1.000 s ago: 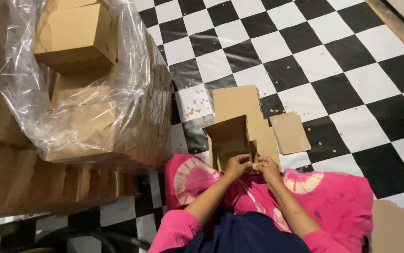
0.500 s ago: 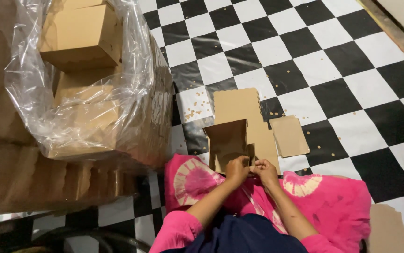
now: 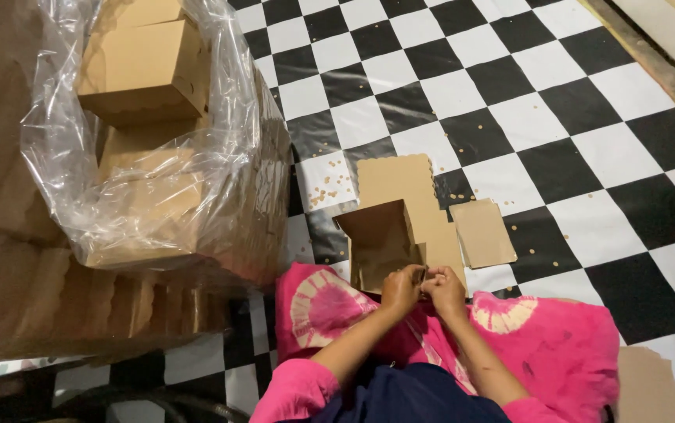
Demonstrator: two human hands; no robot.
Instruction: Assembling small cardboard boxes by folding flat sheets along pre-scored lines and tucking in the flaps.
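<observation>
Both hands meet at the near edge of a half-folded brown cardboard box [image 3: 380, 243], low in the middle of the frame: the left hand [image 3: 400, 290] and the right hand [image 3: 445, 291] have their fingers curled and pinched onto the box's front flap, knuckles almost touching each other. The box stands open-topped on the floor, just above the person's lap, which is covered by a pink tie-dye cloth [image 3: 541, 345] spreading across the lower right. Behind the box, and touching it, a flat cardboard blank [image 3: 400, 182] with a scalloped edge lies on the black-and-white checkered floor [image 3: 525, 102], and a smaller loose cardboard piece [image 3: 482, 233] lies just to the right. Small tan specks are scattered over the tiles around them. At the upper left a clear plastic bag [image 3: 220, 157] holds folded cardboard boxes [image 3: 146, 66], stacked one over another, resting on a pile of flat corrugated sheets [image 3: 55, 305].
</observation>
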